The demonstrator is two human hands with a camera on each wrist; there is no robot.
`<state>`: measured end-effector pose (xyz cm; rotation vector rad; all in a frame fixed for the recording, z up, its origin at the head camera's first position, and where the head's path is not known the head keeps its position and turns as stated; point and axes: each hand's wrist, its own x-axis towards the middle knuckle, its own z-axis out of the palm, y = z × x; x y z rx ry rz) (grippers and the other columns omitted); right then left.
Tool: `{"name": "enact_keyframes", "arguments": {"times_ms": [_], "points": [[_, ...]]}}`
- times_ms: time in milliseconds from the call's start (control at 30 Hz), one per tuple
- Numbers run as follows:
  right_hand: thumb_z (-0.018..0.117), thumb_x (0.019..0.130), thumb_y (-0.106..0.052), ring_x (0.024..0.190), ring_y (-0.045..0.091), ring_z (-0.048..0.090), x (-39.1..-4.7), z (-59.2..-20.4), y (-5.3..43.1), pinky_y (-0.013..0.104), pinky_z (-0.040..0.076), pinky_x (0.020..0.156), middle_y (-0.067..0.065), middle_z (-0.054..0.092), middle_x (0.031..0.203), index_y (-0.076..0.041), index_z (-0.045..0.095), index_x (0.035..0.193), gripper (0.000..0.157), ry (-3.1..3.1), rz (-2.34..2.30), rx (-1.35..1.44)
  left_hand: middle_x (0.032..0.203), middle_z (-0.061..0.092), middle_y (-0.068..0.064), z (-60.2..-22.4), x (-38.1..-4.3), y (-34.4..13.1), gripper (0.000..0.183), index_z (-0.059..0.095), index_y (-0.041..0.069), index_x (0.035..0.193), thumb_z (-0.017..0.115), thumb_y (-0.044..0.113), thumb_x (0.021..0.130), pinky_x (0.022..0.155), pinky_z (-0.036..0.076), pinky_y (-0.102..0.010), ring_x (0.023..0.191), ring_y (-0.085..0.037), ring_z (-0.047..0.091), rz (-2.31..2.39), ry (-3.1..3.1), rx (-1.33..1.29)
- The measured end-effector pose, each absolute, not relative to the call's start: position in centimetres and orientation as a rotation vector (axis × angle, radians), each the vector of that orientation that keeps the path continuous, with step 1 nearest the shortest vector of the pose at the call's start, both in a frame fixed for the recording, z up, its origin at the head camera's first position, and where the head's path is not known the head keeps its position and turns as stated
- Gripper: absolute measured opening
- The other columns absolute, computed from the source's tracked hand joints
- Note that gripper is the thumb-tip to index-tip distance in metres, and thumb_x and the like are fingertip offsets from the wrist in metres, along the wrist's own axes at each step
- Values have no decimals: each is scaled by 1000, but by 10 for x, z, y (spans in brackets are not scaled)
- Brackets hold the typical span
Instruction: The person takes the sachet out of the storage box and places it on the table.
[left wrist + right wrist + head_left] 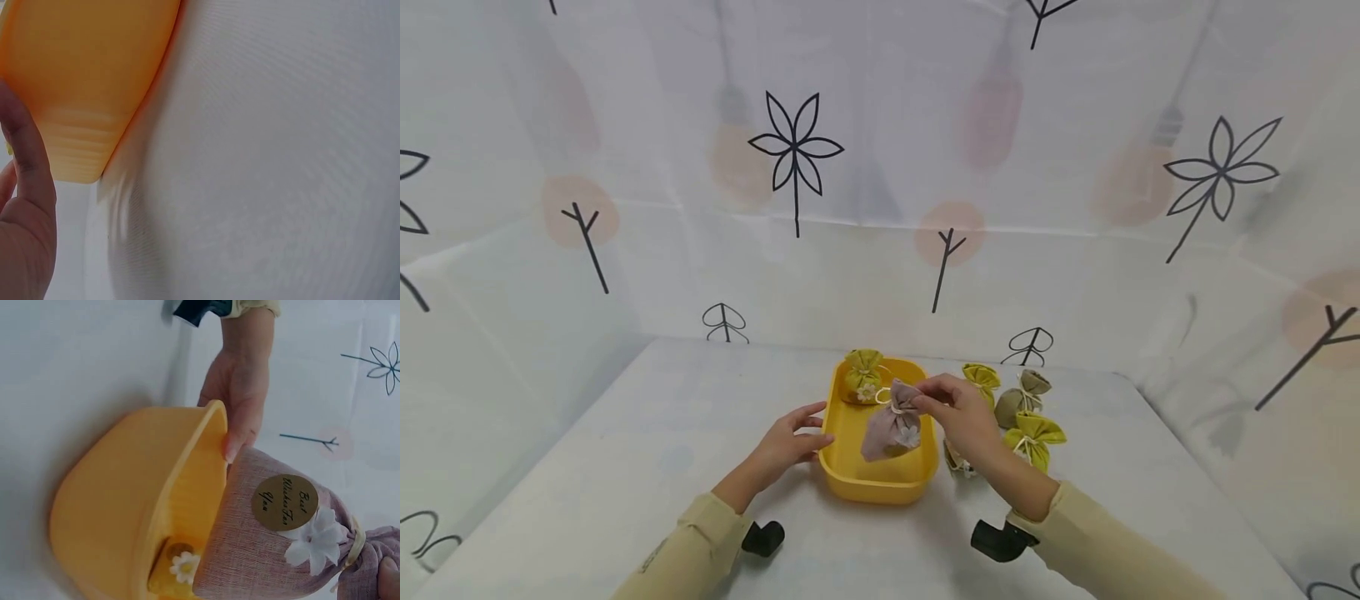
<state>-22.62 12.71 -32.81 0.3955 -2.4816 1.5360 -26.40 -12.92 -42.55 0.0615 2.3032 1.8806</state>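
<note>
My right hand [962, 412] pinches the gathered neck of a mauve drawstring pouch [891, 429] and holds it over a yellow plastic basin [880, 492]. A white flower and a round gold label [284, 502] reading "Best Wishes For You" decorate the pouch. Inside the basin, at its back left, sits a yellow-green pouch [862, 377] with a small white flower. Against the basin's left wall rests my left hand [786, 446], its fingers extended and the thumb touching near the rim. The left wrist view shows one finger [28, 150] against the basin's outer side.
Several more pouches stand right of the basin: a yellow-green one [981, 379], a grey-brown one [1022, 400] and another yellow-green one [1033, 437]. Another [958, 461] is partly hidden behind my right hand. White patterned sheets [865, 275] hang behind the white table [625, 467].
</note>
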Motion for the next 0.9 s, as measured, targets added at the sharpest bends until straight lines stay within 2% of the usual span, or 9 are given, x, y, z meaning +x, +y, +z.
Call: {"name": "enact_keyframes", "arguments": {"times_ms": [333,567,700,900], "points": [[65,85,-5,85,19,59,-207,-331,154,19,51,72,6,64,91,-2,68,96,11,-2450,1491,355,122,49,-14,-427,-265,-130,62,43,13,139,71,16,84,74,54,-31,84,-21,59,1883,2300,53],[66,85,-5,83,15,57,-197,-338,178,20,50,71,6,63,90,-2,67,94,10,-2424,1464,421,122,50,-13,-427,-266,-130,62,44,14,139,71,17,83,74,54,-31,83,-21,59,1876,2310,43],[67,85,-8,79,12,57,-194,-344,191,20,50,66,4,64,89,-4,68,93,9,-2423,1420,406,122,50,-14,-427,-265,-130,62,44,14,139,71,18,84,74,54,-31,83,-21,59,1872,2314,39],[67,83,-3,73,11,56,-191,-355,206,21,49,60,3,63,86,-5,68,90,7,-2407,1344,427,122,50,-14,-427,-265,-130,62,44,13,139,71,18,84,74,54,-31,84,-22,60,1866,2315,45]]}}
